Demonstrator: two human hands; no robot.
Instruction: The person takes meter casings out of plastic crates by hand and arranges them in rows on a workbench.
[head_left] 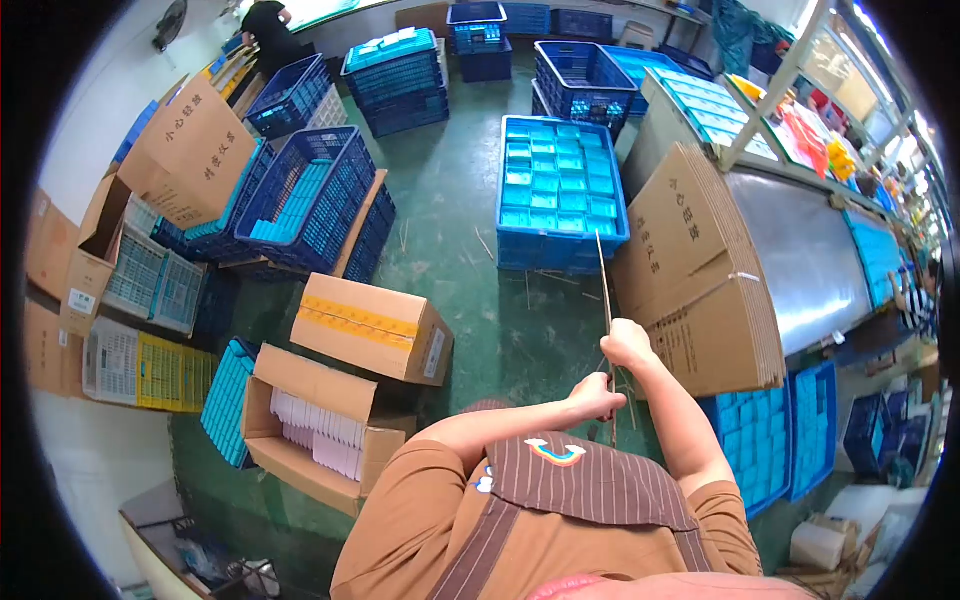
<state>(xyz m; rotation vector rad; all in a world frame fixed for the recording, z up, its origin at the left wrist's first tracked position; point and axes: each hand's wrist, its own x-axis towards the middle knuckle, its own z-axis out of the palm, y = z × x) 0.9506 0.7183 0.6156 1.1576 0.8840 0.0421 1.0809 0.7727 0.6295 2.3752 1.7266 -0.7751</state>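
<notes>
From where I stand, I see a person (pixel 560 510) who holds one long, thin, brownish strip (pixel 604 280) with both hands. The right grip (pixel 627 343) is clamped on the strip farther along it, and the left grip (pixel 594 397) is closed around it just below, nearer to the body. I believe they are set one after the other so that the strip keeps straight and does not slip. Beyond the right grip, it runs forward to the front side of a blue crate (pixel 550 250); whether its far end touches this crate, I cannot tell. Some loose strands (pixel 628 392) hang just beside the left grip.

The crate stands ahead of the right grip, filled with turquoise boxes (pixel 545 185) in tidy rows, probably so that they do not shift. To the right of the grip, a stack of flat cardboard (pixel 690 290) stands on edge, bound by a white band (pixel 743 276), perhaps to keep the sheets together. Farther right is a metal tabletop (pixel 790 250). To the left of the left grip there is a taped carton (pixel 372 335) and, beyond it, an open carton (pixel 310 375), maybe left open so that its pale pieces (pixel 318 430) are easy to reach
</notes>
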